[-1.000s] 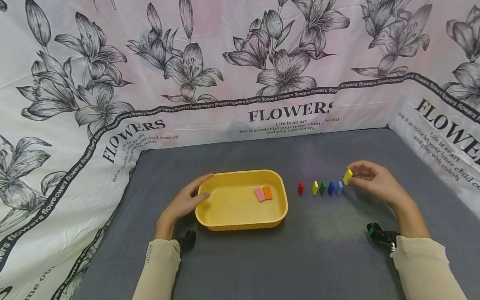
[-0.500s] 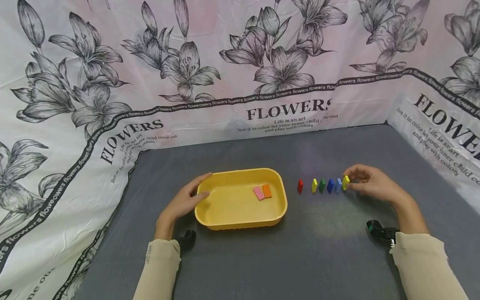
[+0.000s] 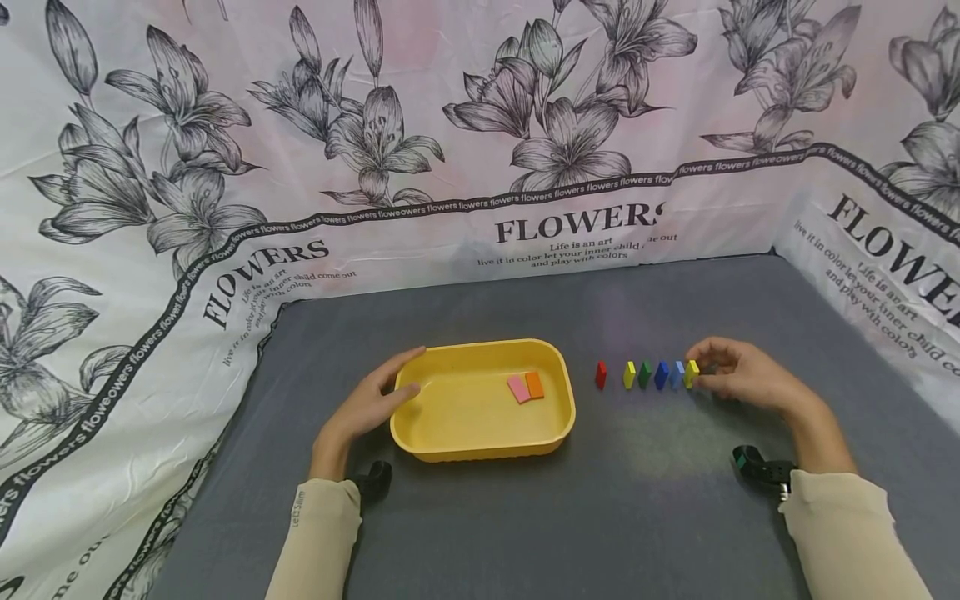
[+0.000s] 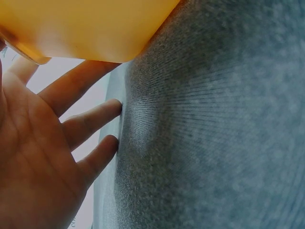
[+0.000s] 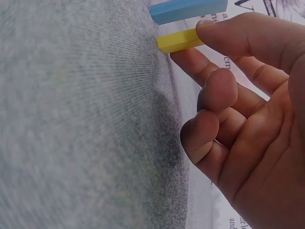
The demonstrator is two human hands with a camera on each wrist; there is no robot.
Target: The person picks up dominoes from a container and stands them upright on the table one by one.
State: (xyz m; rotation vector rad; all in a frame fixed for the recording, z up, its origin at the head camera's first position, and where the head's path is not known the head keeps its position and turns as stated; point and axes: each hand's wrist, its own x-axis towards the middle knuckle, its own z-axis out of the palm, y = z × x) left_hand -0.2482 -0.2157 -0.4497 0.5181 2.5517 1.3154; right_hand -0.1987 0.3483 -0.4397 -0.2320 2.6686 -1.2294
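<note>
My left hand (image 3: 375, 400) holds the left end of a yellow plastic tray (image 3: 480, 447), its thumb over the rim. In the left wrist view, the outer fingers reach down to the cloth beside the tray. A yellow domino block (image 3: 692, 375) stands upright at the right end of a row, pinched between thumb and finger of my right hand (image 3: 742, 372). Left of it stand a light blue block (image 3: 677, 375), a dark blue block (image 3: 662, 375), a green block (image 3: 645, 375), another yellow block (image 3: 629, 375) and, after a wider gap, a red block (image 3: 601, 375).
Inside the tray, toward its right side, a pink block (image 3: 518, 389) and an orange block (image 3: 534, 385) lie flat. Dark grey cloth (image 3: 525, 533) covers the table. A white flower-printed sheet (image 3: 480, 125) rises at the back and sides.
The right hand has brought the yellow block left and down, from held tilted above the cloth to standing beside the light blue one. The left hand stays on the tray.
</note>
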